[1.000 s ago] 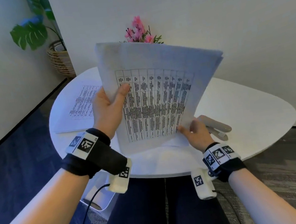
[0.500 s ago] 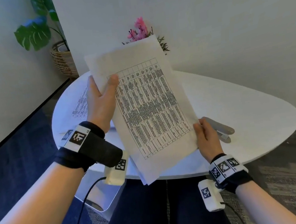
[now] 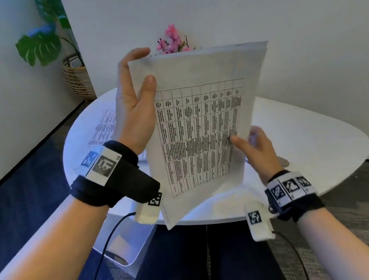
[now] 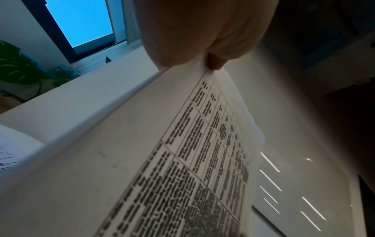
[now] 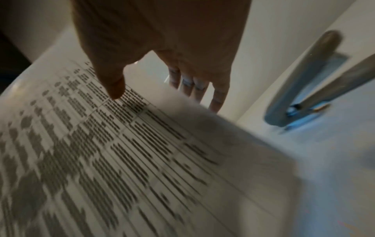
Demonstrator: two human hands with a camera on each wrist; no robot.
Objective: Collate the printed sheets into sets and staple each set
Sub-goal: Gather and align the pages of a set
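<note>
Head view: left hand (image 3: 134, 113) and right hand (image 3: 258, 149) only pinch the sheets (image 3: 200, 125) by their edges, so I reckon they could skew.

Two grips, left grip (image 3: 136, 113) and right grip (image 3: 256, 150), hold one sheaf of sheets (image 3: 200, 125). One loose printout (image 3: 102, 128) lies left of the left grip, one stapler (image 5: 304, 80) beside the right grip.

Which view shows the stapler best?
The right wrist view: the grey stapler shows close and nearly whole. In the head view the right hand hides almost all of it. The left wrist view lacks it.
</note>
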